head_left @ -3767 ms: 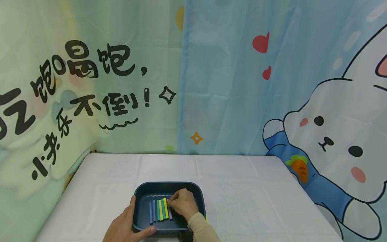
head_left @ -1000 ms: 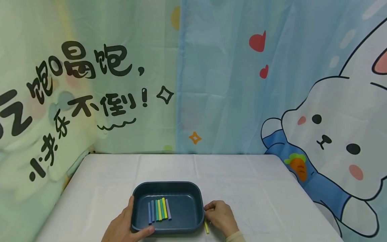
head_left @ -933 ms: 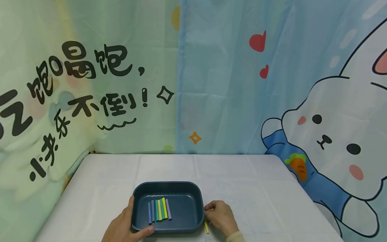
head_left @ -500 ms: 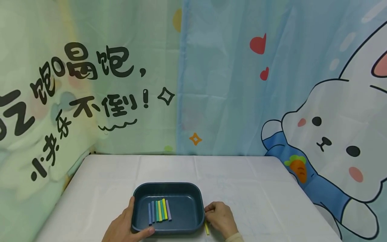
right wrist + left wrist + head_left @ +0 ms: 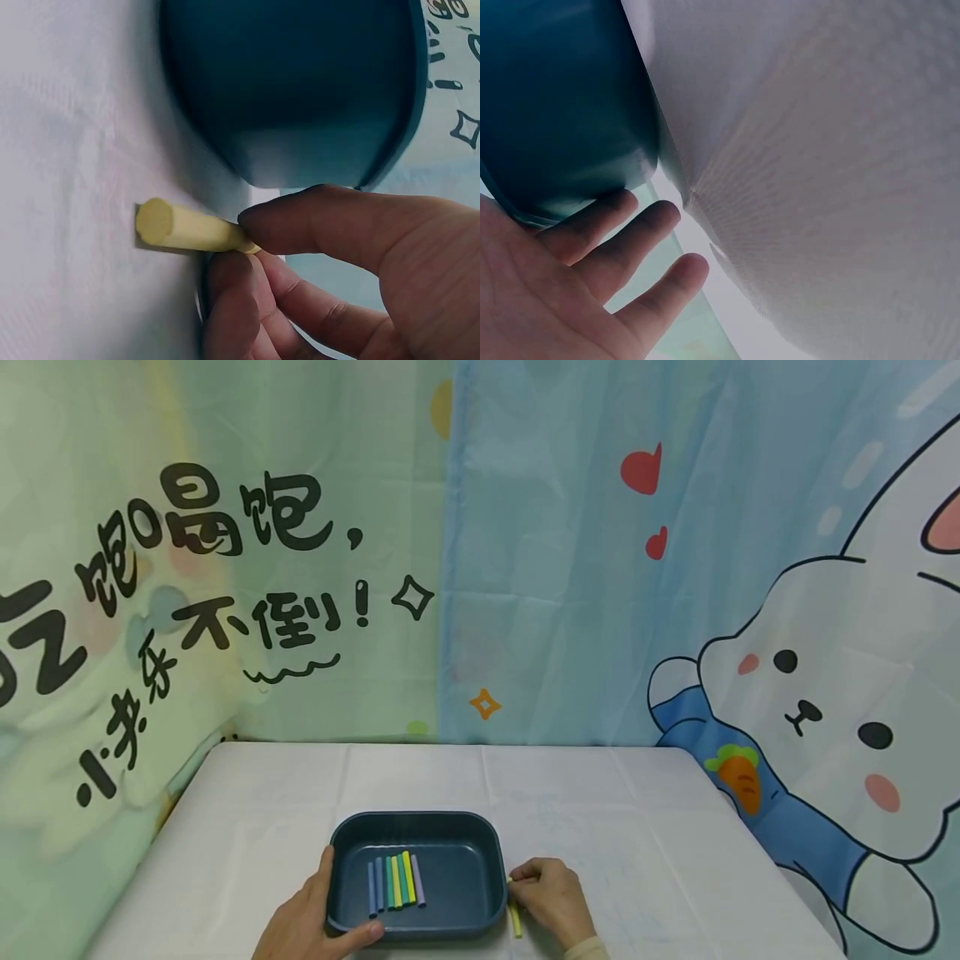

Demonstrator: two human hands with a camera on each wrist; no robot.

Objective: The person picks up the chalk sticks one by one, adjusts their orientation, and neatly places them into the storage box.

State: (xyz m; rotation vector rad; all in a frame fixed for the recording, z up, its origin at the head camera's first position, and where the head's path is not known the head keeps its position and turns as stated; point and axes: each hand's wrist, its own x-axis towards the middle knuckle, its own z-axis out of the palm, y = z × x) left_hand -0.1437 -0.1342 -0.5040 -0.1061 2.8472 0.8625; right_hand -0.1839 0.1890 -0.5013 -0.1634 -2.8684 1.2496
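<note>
My left hand [image 5: 300,906] rests on the left near corner of a dark blue tray [image 5: 420,933], thumb over the front rim and index finger along the left side. In the left wrist view, its other fingers [image 5: 641,240] are spread and fairly straight beneath the tray. Just outside the tray's right side, my right hand [image 5: 551,897] pinches the far end of a yellow chalk stick [image 5: 191,229] between thumb and fingers. Inside the tray lie several chalk sticks side by side: blue [image 5: 372,889], green [image 5: 389,883], yellow [image 5: 408,877] and, rightmost, purple [image 5: 418,881].
A white cloth [image 5: 637,843] covers the table under the tray. Behind the table hangs a printed curtain [image 5: 547,568] with a rabbit and dark lettering.
From inside the tray, beside the purple chalk, my right hand has moved out to the right. It has taken hold of the yellow chalk, which has shifted slightly. The left hand stays put.
</note>
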